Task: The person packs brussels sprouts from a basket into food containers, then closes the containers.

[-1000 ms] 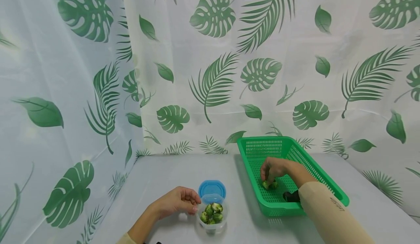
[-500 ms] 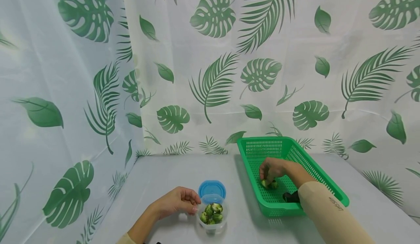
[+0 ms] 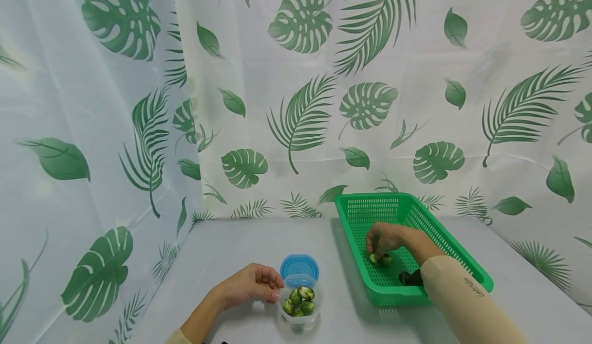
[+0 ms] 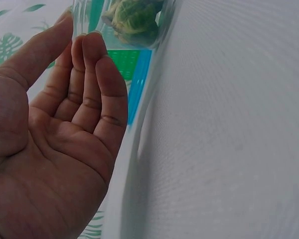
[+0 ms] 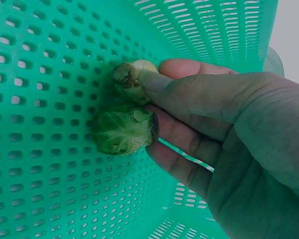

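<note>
I have a green sprout (image 5: 136, 82) pinched between the thumb and fingers of my right hand (image 5: 244, 114), low in the basket (image 3: 398, 296). Almost nothing has changed over the last second: those fingers are in nearly the same spot as in the earlier pictures, and the sprout has not risen. I take that to mean the hold is there but the lift is not. The other sprout (image 5: 120, 133) is just beside the first, against the perforated floor, its cut end toward my lower fingers; I can't tell whether they bear any of its weight. To the left of the basket, well apart from this grip, the clear tub (image 3: 299, 320) holds the same small heap of sprouts (image 3: 298, 302) as before, so nothing has been added in that time. My left hand (image 3: 252, 285) hasn't shifted either: its fingers are loosely bent at the tub's side, not clenched, and whether they truly touch the wall I can't say. Behind the tub is the blue lid (image 3: 299, 266). All this is on the white counter (image 3: 245, 236), with a leaf-patterned sheet (image 3: 296, 120) hanging behind.
</note>
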A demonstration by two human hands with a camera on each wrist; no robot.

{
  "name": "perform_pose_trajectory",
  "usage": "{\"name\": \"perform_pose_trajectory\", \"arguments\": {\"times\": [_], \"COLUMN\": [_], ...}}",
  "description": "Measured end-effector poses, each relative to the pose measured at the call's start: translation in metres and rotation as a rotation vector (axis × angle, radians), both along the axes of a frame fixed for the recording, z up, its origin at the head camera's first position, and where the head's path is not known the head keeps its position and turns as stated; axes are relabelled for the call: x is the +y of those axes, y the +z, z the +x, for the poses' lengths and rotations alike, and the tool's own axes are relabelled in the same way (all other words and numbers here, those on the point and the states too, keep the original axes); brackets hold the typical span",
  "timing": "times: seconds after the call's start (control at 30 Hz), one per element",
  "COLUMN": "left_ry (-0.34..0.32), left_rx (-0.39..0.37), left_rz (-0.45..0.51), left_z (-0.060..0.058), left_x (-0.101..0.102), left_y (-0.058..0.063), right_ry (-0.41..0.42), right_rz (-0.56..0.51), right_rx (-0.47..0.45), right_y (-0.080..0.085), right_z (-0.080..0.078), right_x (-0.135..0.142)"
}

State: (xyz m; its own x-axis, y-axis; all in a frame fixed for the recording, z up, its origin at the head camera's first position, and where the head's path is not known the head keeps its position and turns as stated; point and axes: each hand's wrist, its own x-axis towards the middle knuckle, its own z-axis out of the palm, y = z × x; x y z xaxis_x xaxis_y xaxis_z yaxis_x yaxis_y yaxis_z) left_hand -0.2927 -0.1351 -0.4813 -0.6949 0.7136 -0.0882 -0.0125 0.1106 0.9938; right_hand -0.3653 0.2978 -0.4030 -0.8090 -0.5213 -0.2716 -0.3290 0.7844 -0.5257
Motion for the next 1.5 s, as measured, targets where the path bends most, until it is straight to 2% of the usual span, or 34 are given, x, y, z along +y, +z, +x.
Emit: {"name": "perform_pose_trajectory", "arguments": {"times": [0.23,0.53,0.87,1.07,1.3,1.5], "left_ry": [-0.002,0.0,-0.01,-0.002,-0.007,-0.002], "left_rx": [-0.002,-0.004,0.008,0.009,0.0,-0.009], "left_rz": [0.004,0.004,0.011,0.011,0.004,0.01], "left_z": [0.0,0.0,0.002,0.003,0.003,0.004], "left_x": [0.0,0.0,0.0,0.0,-0.001,0.0], "left_y": [-0.002,-0.002,-0.001,0.002,0.003,0.005], "right_ry": [0.005,0.081,0.032,-0.013,-0.068,-0.072], "right_rz": [-0.023,-0.14,-0.213,-0.281,-0.283,-0.308], "right_rx": [0.021,0.189,0.312,0.342,0.453,0.516], "right_y": [-0.001,0.0,0.001,0.008,0.01,0.012], "right_z": [-0.003,-0.009,-0.015,-0.016,-0.015,-0.016], "right_x": [0.003,0.006,0.005,0.0,-0.004,-0.006]}}
